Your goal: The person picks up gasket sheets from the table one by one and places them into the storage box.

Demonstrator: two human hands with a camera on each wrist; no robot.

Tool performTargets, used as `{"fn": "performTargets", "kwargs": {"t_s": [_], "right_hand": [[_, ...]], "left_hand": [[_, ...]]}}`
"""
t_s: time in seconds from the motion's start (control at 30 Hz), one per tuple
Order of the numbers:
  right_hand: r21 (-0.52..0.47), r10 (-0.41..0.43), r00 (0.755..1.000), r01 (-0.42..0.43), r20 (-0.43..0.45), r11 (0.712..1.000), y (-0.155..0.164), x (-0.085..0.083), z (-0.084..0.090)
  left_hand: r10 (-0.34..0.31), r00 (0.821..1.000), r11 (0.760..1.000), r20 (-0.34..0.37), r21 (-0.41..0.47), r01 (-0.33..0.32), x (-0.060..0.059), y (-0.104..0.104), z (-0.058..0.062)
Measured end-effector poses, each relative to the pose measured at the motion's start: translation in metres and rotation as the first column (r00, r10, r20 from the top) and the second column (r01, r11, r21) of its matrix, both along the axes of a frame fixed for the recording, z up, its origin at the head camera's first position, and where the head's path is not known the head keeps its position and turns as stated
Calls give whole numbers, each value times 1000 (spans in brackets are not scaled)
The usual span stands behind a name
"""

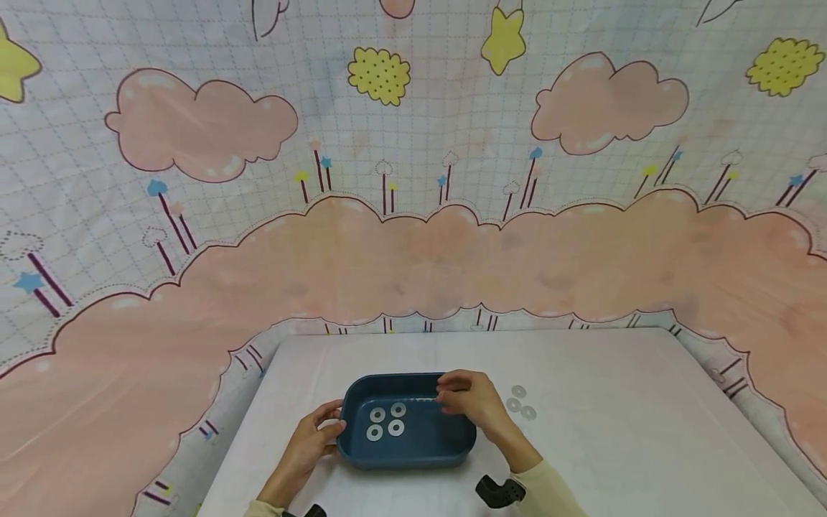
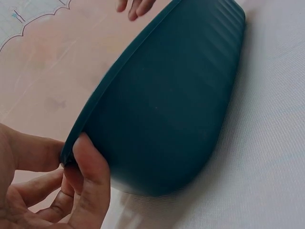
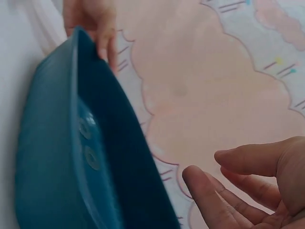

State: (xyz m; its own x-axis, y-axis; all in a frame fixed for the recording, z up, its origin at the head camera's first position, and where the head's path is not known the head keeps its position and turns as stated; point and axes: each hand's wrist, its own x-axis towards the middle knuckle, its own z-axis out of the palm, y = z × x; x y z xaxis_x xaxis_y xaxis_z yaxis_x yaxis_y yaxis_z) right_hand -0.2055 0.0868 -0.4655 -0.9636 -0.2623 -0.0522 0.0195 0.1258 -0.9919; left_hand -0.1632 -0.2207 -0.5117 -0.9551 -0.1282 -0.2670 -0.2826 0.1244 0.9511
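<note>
A dark blue rectangular tray [image 1: 407, 459] with rounded corners sits on the white table. My left hand [image 1: 309, 441] holds its left end, thumb and fingers pinching the rim, as the left wrist view shows up close on the tray [image 2: 157, 105]. Several flat grey washers [image 1: 396, 428] lie in the left half of the tray; two of these washers [image 3: 93, 158] also show in the right wrist view. Over the tray's right end hovers my right hand [image 1: 474, 401]. In the right wrist view, the right hand [image 3: 248, 186] has thumb and fingers apart, nothing between them.
Three more washers [image 1: 513, 405] lie on the white table [image 1: 620, 416], just right of my right hand. Behind the table hangs a patterned cloth [image 1: 413, 266] with clouds and stars. Each wrist wears a black strap [image 1: 500, 492].
</note>
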Motion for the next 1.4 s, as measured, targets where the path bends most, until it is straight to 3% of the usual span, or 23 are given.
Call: {"fn": "performTargets", "kwargs": {"t_s": [0.23,0.4,0.67,0.9,1.13,1.23,1.4], "right_hand": [[-20,-46,999,46,-16,999,24,5,10],[52,-110,991,114,-76,992,37,7,10],[177,-202,968,227,-149,958,60,10,4],[212,-234,955,270,-181,939,86,11,-1],[284,-262,940,319,-220,904,107,5,-12],[325,-257,933,332,-251,886,113,2,-16],[350,-240,934,325,-264,878,122,-3,-24]], "left_hand": [[4,1000,1000,-1,6,-4,4,2,1],[8,1000,1000,3,16,-8,7,3,1],[11,1000,1000,15,5,-11,9,2,1],[6,1000,1000,23,4,-6,11,0,1],[-5,1000,1000,26,7,5,6,-2,1],[-7,1000,1000,28,7,6,4,-3,1],[-6,999,1000,33,11,5,3,-2,3]]}}
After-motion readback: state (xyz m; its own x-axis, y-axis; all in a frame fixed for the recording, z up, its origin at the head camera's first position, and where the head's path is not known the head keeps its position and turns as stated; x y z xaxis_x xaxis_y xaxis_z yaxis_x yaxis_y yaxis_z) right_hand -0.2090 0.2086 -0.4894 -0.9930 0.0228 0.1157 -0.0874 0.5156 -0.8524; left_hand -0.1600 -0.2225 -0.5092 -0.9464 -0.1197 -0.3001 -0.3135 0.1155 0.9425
